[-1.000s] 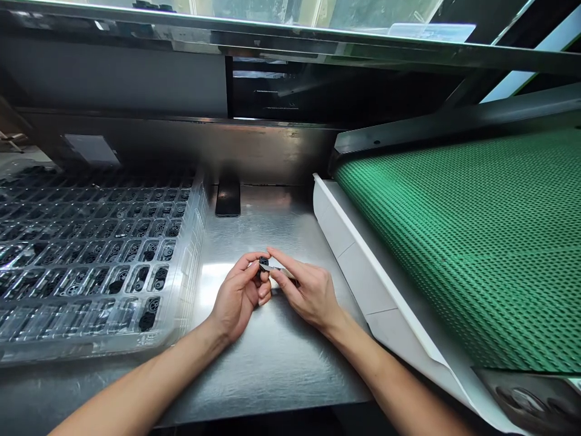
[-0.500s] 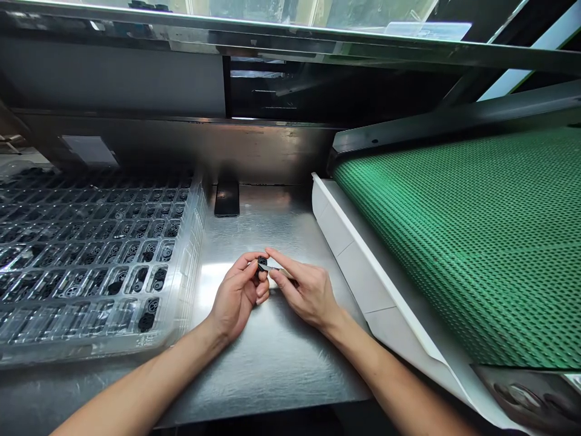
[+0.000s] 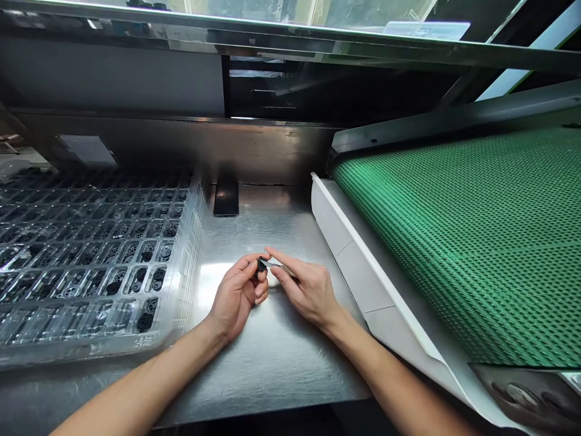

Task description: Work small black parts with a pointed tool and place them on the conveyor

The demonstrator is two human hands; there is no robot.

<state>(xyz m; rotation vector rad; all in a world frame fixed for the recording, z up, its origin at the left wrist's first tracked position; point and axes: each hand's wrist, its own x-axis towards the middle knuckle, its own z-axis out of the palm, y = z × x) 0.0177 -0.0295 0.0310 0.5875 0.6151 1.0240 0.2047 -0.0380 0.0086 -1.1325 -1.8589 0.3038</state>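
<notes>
Between the thumb and fingers of my left hand [image 3: 236, 295] is a small black plastic part [image 3: 261, 265], held above the metal table [image 3: 267, 363]. My right hand [image 3: 311, 293] is closed on a thin knife [image 3: 278, 266], its pointed metal blade reaching the black part's right side. My right index finger stretches over the blade toward the left fingertips. The knife's handle is mostly hidden by my fingers. To the left, a stack of clear plastic trays [image 3: 175, 303] holds several similar black parts in its pockets.
A black phone [image 3: 226, 200] lies at the back of the table. On the right, a green conveyor belt [image 3: 476, 242] runs behind a white guard [image 3: 358, 272]. A metal frame [image 3: 290, 36] crosses overhead.
The black part has turned slightly in my left fingers. The knife has shifted a little, its blade now nearer the part's upper edge. Both hands stay in nearly the same place.
</notes>
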